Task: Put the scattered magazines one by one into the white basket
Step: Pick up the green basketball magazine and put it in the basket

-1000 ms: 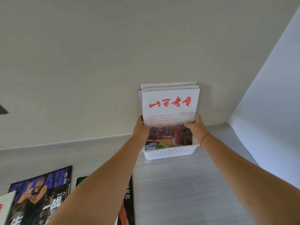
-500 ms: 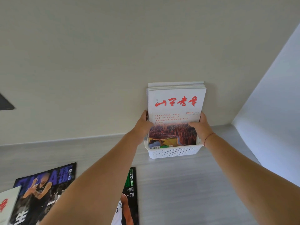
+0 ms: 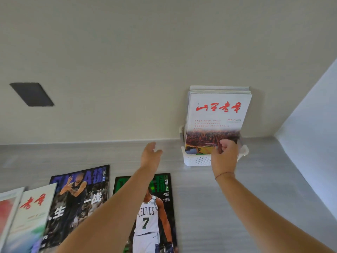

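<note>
The white basket stands against the wall at the back right of the grey table, with several magazines upright in it. The front one is a white magazine with red characters. My right hand grips that magazine's lower edge at the basket's front rim. My left hand hovers open to the left of the basket, touching nothing. On the table lie a dark basketball magazine, a green Celtics magazine partly under my left forearm, and a white magazine with red characters at the left.
Another magazine shows at the far left edge. A dark rectangular panel is set in the wall at the upper left. A side wall closes off the table at the right, close to the basket.
My left hand has let go of the upright magazine and pulled back to the left. My right hand has slid down to the magazine's lower edge. The view has shifted, showing more magazines.
</note>
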A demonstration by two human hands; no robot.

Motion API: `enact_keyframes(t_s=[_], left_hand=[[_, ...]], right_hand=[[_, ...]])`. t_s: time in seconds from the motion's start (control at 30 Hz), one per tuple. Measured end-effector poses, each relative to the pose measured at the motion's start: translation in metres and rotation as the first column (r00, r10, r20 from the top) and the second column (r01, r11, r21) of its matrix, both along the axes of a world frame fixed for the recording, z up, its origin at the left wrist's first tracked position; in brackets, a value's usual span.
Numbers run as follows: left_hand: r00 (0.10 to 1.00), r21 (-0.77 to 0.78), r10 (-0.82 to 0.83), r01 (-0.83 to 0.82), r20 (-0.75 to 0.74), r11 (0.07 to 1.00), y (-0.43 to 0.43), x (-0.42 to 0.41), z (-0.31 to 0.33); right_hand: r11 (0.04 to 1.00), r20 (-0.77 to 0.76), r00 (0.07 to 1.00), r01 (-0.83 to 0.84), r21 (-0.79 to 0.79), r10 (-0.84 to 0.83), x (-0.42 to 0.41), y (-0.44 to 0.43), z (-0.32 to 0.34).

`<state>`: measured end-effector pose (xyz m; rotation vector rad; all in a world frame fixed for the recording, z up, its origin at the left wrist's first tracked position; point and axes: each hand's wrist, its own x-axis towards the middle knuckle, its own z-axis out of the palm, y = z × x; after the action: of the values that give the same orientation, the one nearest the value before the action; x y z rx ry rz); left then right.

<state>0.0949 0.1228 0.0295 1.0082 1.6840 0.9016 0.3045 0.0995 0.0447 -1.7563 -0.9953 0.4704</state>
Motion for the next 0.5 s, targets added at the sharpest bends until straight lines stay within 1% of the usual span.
enact_keyframes(t_s=[0.07, 0.1, 0.17, 0.23, 0.3, 0.33, 0.4, 0.5], left_hand=[[0.996, -0.017, 0.061, -0.062, -0.07, 0.998, -0.027, -0.029, -0.017], [0.99, -0.031, 0.087, -0.091, -0.11, 0.995, -0.041, -0.044, -0.026], [0.975, -0.067, 0.117, -0.132, -0.189, 0.989, -0.071, -0.074, -0.041], [0.957, -0.123, 0.125, -0.161, -0.263, 0.979, -0.1, -0.1, -0.052], [0.943, -0.165, 0.145, -0.201, -0.298, 0.966, -0.125, -0.121, -0.059], [0.942, -0.171, 0.158, -0.215, -0.297, 0.961, -0.135, -0.13, -0.062], [0.959, -0.183, 0.15, -0.197, -0.242, 0.963, -0.151, -0.14, -0.065], [0.987, -0.219, 0.152, -0.161, -0.056, 0.963, -0.163, -0.143, -0.063]], right_hand=[[0.984, -0.016, 0.995, -0.097, -0.149, 0.096, -0.034, -0.02, -0.016], [0.956, -0.047, 0.988, -0.154, -0.251, 0.147, -0.051, -0.03, -0.025], [0.867, -0.144, 0.968, -0.247, -0.433, 0.204, -0.081, -0.051, -0.042], [0.797, -0.199, 0.957, -0.285, -0.533, 0.21, -0.106, -0.072, -0.058], [0.753, -0.185, 0.963, -0.27, -0.6, 0.198, -0.124, -0.091, -0.07], [0.738, -0.16, 0.971, -0.241, -0.63, 0.18, -0.131, -0.099, -0.073], [0.727, -0.125, 0.982, -0.188, -0.66, 0.141, -0.142, -0.112, -0.077], [0.734, -0.156, 0.983, -0.176, -0.656, 0.096, -0.153, -0.121, -0.076]])
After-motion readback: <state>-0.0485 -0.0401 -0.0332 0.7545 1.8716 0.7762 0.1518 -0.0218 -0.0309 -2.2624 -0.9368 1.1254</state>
